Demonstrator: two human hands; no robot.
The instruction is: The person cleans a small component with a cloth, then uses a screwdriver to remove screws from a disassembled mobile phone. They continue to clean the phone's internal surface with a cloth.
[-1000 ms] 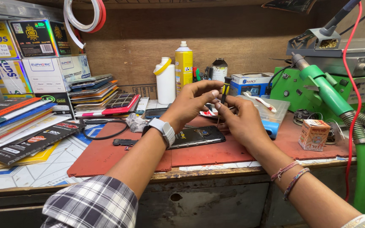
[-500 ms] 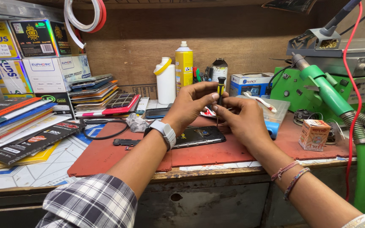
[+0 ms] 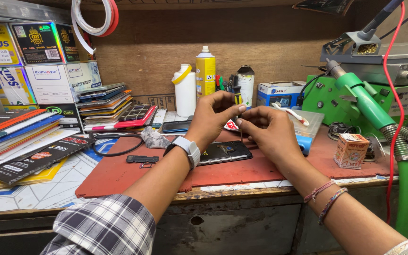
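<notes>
**Kid:** What do you see from the camera on the head?

**Friend:** Two hands are up above a red mat (image 3: 119,172) on a workbench. The left hand (image 3: 213,113) has its fingers pinched tight on a small screwdriver (image 3: 237,98) with a black and yellow handle. It stands almost straight up.

**Kid:** And the other hand?

**Friend:** The right hand (image 3: 267,130) is right beside it. Its fingertips pinch in close to the thin metal part of the screwdriver. I cannot tell if they really touch it.

**Kid:** What is under the hands?

**Friend:** A black phone (image 3: 223,152) lies flat on the mat, just below the left wrist. That wrist has a white watch (image 3: 187,148) on it. A small black part (image 3: 142,159) lies on the mat, a bit to the left of the phone.

**Kid:** What else is there?

**Friend:** A white bottle (image 3: 185,90) and a tall yellow spray can (image 3: 205,71) stand at the back by the wall. A little orange box (image 3: 350,151) sits on the right. Near it is a big green machine (image 3: 350,94) with a green hose. Flat packs (image 3: 20,137) are piled up on the left.
</notes>
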